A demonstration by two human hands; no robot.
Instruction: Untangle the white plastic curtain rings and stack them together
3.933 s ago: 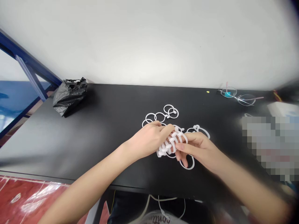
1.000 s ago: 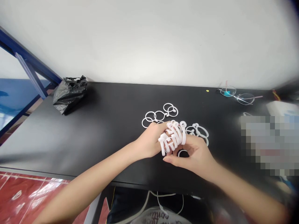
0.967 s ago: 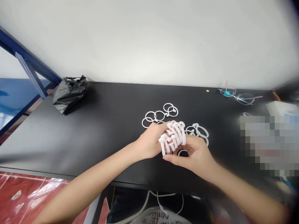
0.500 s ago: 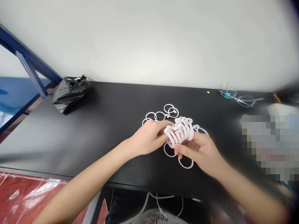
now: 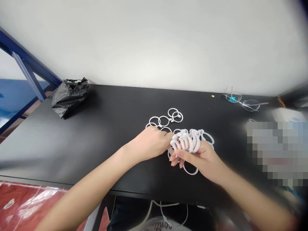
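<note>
over the black matte tabletop [image 5: 101, 134], in the head view, our right hand [image 5: 204, 158] curls shut round a bunch of thin white plastic rings [image 5: 186, 140]; our left hand [image 5: 149, 146] pinches its near end. we judge them light, springy and slippery, best gripped across the stack. loose white rings [image 5: 166, 120] lie just behind.

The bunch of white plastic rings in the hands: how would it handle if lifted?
The bunch of white plastic rings, threaded over the right hand, looks light, being thin and open. Each ring probably stays stiff, but loose ones might slide or scatter like those on the black table.
</note>
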